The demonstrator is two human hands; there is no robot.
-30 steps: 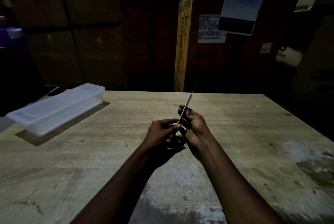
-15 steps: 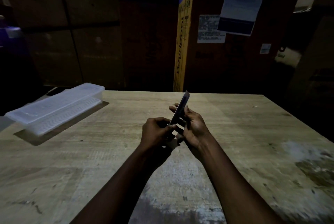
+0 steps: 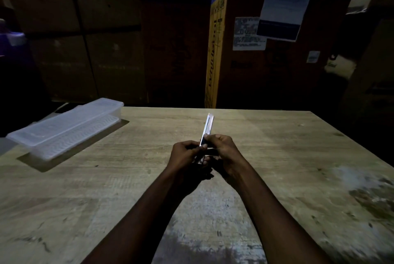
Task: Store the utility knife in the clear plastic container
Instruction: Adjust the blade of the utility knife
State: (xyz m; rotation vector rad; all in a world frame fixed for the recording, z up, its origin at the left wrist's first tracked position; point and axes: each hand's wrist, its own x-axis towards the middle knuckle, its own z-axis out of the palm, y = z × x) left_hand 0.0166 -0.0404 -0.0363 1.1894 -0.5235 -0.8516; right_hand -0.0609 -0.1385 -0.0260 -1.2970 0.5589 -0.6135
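Utility knife [image 3: 207, 127] is held above the middle of the wooden counter [image 3: 277, 146], its far end tilted up and away, pinched between the left hand [image 3: 185, 153] and right hand [image 3: 223, 150]. The lidded clear plastic container [image 3: 64, 128] is set well apart at the far left.

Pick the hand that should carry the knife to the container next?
Left, probably. The clear plastic container sits lidded at the table's far left, on the left hand's side. Both hands hold the utility knife; the right hand would have to reach across.
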